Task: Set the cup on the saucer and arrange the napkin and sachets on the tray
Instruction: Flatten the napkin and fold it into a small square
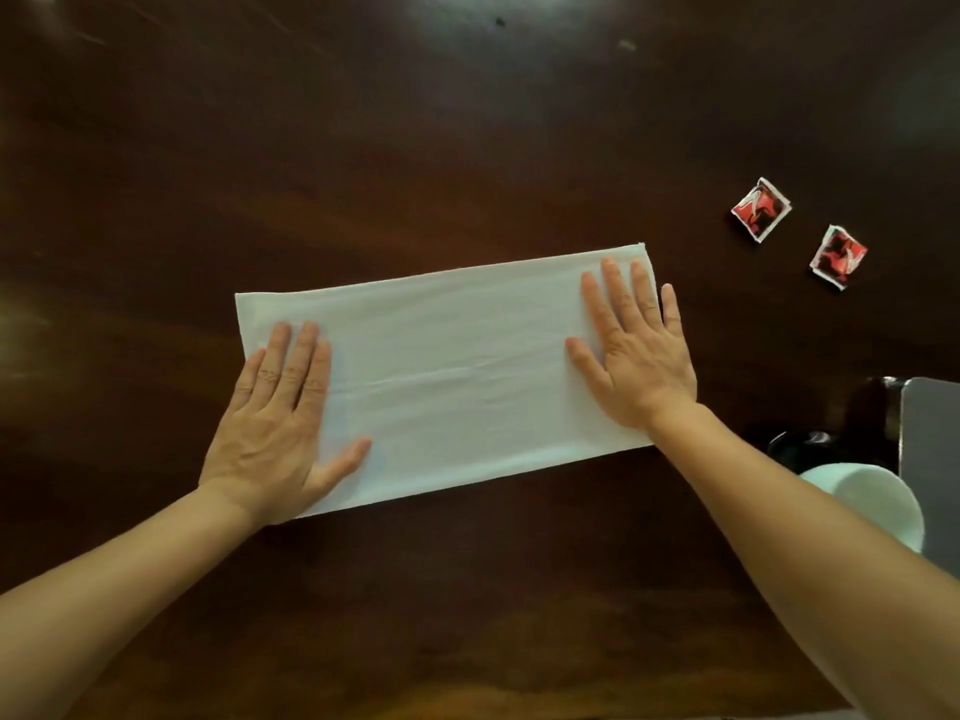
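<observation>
Dark table [467,148], napkin [452,376] under both flat hands

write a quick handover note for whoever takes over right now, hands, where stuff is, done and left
Left hand: open, flat on the napkin's left end.
Right hand: open, flat on its right end.
Napkin: a long white strip on the table, apparently folded.
Two sachets: on the table, right of the napkin, apart from it.
Cup: at the right edge, partly hidden by the right arm, next to a grey tray. No saucer can be made out.
Done: nothing on the tray yet, as far as shows.
Left: finish the napkin, set cup on saucer, move napkin and sachets to the tray.
</observation>
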Demonstrator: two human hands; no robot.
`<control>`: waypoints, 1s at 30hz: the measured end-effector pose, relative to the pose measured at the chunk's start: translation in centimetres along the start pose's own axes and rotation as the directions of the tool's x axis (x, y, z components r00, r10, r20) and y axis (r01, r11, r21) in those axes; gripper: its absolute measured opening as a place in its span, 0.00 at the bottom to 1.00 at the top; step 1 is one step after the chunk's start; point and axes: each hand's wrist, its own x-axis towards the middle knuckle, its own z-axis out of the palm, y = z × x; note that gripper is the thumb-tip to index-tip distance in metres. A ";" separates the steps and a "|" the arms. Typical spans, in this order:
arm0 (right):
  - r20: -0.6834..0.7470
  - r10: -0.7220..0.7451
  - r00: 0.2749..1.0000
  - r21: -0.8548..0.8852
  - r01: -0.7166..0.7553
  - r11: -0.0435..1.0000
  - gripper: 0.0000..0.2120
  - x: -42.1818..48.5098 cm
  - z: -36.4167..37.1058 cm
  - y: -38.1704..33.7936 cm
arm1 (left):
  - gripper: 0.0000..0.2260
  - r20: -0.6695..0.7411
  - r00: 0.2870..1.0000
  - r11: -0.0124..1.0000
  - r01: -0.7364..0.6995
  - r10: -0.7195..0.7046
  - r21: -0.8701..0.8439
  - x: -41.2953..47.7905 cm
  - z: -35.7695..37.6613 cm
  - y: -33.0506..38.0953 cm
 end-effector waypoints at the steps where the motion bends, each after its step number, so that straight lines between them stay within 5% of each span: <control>1: -0.001 -0.002 1.000 -0.005 0.002 1.000 0.35 0.0 0.0 0.1 | 0.46 -0.010 1.000 1.000 -0.004 0.004 0.001 0.0 0.1 0.0; 10: 0.003 0.016 1.000 -0.054 -0.015 0.998 0.35 0.3 0.0 -0.1 | 0.44 -0.001 1.000 0.999 -0.009 0.009 -0.038 -0.1 0.3 0.1; 15: 0.004 0.250 0.968 0.047 -0.250 0.967 0.32 -0.4 -2.4 -4.6 | 0.43 0.108 0.992 0.998 -0.059 0.061 -0.025 0.7 -1.4 -0.6; 18: -0.202 0.576 0.792 0.492 -0.427 0.759 0.23 -4.1 -2.7 -10.8 | 0.34 0.116 0.969 0.974 -0.223 0.218 0.033 3.2 -4.7 -1.7; 20: -0.176 0.757 0.630 0.648 -0.504 0.571 0.20 -7.4 -2.1 -15.1 | 0.27 0.119 0.922 0.927 -0.374 0.368 0.033 6.1 -6.9 -1.6; 24: 0.106 0.887 0.449 0.757 -0.615 0.221 0.23 -11.3 -0.2 -22.6 | 0.21 0.101 0.807 0.810 -0.586 0.581 0.024 12.4 -9.1 -0.5; 30: 0.173 0.932 0.319 0.790 -0.610 0.062 0.28 -11.3 0.6 -25.6 | 0.21 0.212 0.768 0.795 -0.600 0.604 -0.092 18.3 -9.5 2.0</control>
